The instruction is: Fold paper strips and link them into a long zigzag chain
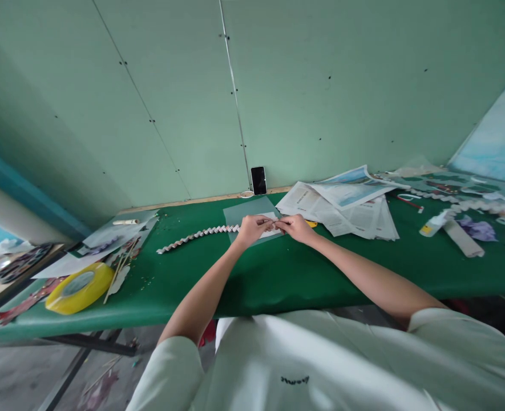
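Note:
A zigzag folded paper chain [201,233] runs along the green tabletop from the left and ends under my hands. My left hand [253,228] is closed in a pinch on its right end. Close beside it, my right hand [297,228] pinches small folded paper at the same end, the fingertips of both hands nearly touching. The exact folds between the fingers are too small to make out. Beneath the hands lies a translucent sheet [241,212] with white paper on it. A yellow object [311,224] shows partly behind my right hand.
Newspapers [350,211] are piled to the right. Beyond them are a glue bottle [433,224], purple crumpled paper [478,228] and another zigzag chain [483,206]. A phone [258,180] leans on the wall. At left lie a yellow tape roll [57,301] and thin sticks [119,271].

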A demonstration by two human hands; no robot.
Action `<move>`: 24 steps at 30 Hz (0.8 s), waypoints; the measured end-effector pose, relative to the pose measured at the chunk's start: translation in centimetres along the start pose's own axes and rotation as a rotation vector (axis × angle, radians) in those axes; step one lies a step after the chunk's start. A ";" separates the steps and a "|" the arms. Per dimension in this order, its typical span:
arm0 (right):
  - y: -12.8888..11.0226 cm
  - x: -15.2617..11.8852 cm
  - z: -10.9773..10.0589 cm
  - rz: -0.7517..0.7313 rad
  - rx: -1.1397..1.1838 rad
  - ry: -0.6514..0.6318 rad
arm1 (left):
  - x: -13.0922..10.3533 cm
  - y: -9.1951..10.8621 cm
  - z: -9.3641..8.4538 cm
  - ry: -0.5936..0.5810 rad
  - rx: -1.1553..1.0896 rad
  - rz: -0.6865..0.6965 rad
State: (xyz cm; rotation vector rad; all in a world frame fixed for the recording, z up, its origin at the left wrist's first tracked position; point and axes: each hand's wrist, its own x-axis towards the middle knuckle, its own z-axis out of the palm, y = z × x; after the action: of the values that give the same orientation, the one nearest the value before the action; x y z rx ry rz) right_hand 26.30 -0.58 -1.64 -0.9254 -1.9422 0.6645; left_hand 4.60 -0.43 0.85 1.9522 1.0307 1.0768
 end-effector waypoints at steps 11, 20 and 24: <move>-0.4 -0.3 0.1 0.091 0.269 -0.116 | -0.2 0.7 -0.2 0.000 0.097 0.095; -0.5 -0.1 0.4 0.174 0.238 -0.089 | -0.1 0.8 -0.3 0.020 0.075 0.028; -0.3 -0.2 0.4 0.163 0.222 -0.086 | -0.2 0.9 -0.3 0.017 0.080 0.032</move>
State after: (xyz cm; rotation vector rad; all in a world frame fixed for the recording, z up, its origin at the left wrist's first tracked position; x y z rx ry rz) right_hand 25.87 -0.92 -1.70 -0.9335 -1.8351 1.0082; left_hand 4.53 -0.95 1.67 2.0328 1.0701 1.0858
